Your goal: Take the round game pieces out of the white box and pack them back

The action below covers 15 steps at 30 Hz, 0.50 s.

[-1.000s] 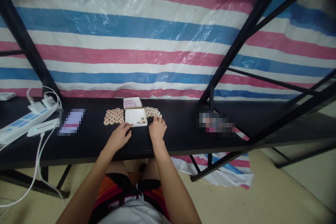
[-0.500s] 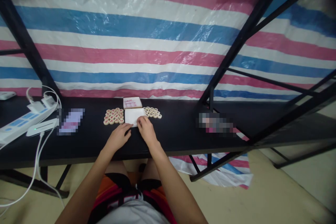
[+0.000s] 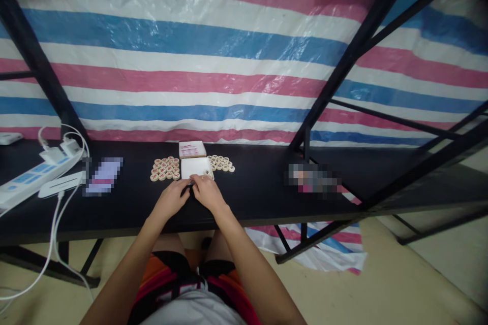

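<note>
A white open box (image 3: 193, 163) lies on the black table, with a round piece (image 3: 207, 172) in its right part. My left hand (image 3: 173, 197) is at the box's near left corner, its fingers bent. Beside it my right hand (image 3: 207, 194) rests at the near edge, fingertips close to the left ones. What the fingertips grip, if anything, is too small to tell. Round pieces with red marks (image 3: 165, 168) stand in rows left of the box. To its right lie more round pieces with dark marks (image 3: 221, 163).
Behind the box sits a white lid with red print (image 3: 192, 149). A power strip (image 3: 34, 177) with white cables and a blurred phone-like object (image 3: 103, 176) are on the left. A blurred object (image 3: 314, 179) lies at right, near the black metal frame (image 3: 343, 68).
My right hand has moved left and nearer to me, to the box's near edge beside my left hand. The piece inside the box now shows. My left hand has hardly moved.
</note>
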Tool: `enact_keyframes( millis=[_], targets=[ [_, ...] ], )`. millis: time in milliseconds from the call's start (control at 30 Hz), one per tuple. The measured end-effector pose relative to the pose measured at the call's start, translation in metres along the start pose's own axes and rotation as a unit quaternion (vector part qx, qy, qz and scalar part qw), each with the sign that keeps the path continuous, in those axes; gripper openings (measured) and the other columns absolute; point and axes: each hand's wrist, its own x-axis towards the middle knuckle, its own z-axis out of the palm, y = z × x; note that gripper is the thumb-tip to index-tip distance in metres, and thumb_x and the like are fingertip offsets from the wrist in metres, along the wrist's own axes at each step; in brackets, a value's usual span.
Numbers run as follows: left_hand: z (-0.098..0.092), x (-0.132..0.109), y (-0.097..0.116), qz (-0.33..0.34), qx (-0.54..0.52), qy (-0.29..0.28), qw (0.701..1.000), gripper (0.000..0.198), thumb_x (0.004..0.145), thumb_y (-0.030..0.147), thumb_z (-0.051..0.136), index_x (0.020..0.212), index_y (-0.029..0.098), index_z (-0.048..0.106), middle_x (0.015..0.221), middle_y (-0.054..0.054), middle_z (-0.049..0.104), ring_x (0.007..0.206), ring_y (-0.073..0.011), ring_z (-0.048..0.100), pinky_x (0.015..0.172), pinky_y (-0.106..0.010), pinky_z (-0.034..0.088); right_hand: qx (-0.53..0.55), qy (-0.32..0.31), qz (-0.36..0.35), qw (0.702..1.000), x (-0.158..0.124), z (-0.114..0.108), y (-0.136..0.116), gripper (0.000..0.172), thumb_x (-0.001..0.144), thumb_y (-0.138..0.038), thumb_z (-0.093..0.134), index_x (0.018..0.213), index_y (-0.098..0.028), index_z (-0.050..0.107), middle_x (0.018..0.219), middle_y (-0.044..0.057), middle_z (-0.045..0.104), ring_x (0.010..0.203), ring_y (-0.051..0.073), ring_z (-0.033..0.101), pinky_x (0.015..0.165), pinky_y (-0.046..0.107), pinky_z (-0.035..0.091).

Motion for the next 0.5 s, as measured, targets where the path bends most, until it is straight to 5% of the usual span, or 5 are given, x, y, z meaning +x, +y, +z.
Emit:
enact_keyframes(
  millis=[233,367,500],
  targets=[
    [-0.001,0.000,0.003,0.005,0.000,0.007,1.000,0.035,0.086,0.023,0.044,0.117,0.018,0.060,0.115,-0.009,0.064,0.105,-0.0228,0.059,0.093,-0.038,0.047,-0.012,0.035,0.021,0.999,0.001,-0.001,0.004,0.030,0.086,-0.010,0.044,0.111,-0.016,0.060,0.097,0.009,0.066,0.098,0.020,0.055,0.090,0.032,0.038],
    [0.000,-0.001,0.001,0.001,0.014,0.004,1.000,0.035,0.088,0.024,0.042,0.118,0.018,0.060,0.116,-0.009,0.064,0.105,-0.0228,0.058,0.093,-0.038,0.047,-0.041,0.103,0.174,0.978,-0.001,-0.002,0.019,0.036,0.083,-0.006,0.042,0.113,-0.016,0.060,0.112,0.012,0.061,0.107,0.023,0.050,0.089,0.034,0.039],
    [0.002,-0.001,-0.003,-0.002,0.020,-0.001,1.000,0.037,0.089,0.026,0.041,0.121,0.018,0.058,0.119,-0.009,0.062,0.107,-0.0234,0.057,0.094,-0.038,0.046,-0.059,0.094,0.272,0.956,-0.004,0.002,0.033,0.040,0.082,-0.005,0.042,0.115,-0.018,0.061,0.129,0.014,0.054,0.116,0.027,0.045,0.087,0.038,0.041]
  ],
)
